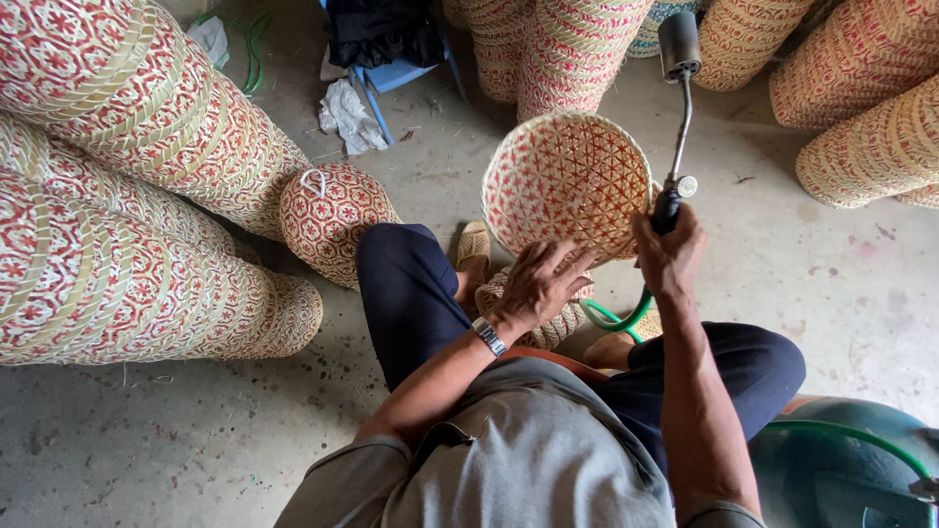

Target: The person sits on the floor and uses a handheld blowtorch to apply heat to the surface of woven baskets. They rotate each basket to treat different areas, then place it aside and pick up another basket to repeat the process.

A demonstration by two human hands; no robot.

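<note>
Fingers [562, 262] of L hand [538, 284] spread and curled over near rim of woven basket [567, 181]; tips on rim, thumb side toward person. Grip loose-looking, basket held tilted. R hand [670, 256] fingers closed tight round dark handle of gas torch [677, 117]; fist, thumb wrapped.

Basket: round, red/cream open weave, mouth facing up and toward camera, base pointing away/far. Sits centre of scene, above person's knees, L fingers at its near-left edge, R hand just beside its right edge.

Torch: long axis near-to-far, almost vertical in frame; handle at near end in R fist, thin metal tube running far, dark burner head at far end, past basket's right side. Brass knob just above fist. Head points away from person; flame not discernible.

Arms: L forearm comes in from near-left, angled up-right, wrist w/ metal wristwatch [488, 335]. R forearm runs nearly straight far from near-right, wrist slightly bent.

Green hose [616, 318] loops below R hand, between knees. Green gas cylinder [841, 469] near-right corner. Loose basket lid [333, 220] w/ white loop on floor, left of knee. Stacks of baskets [127, 196] lying left, more stacks far and far-right. Blue stool [396, 73] w/ dark cloth, far.
</note>
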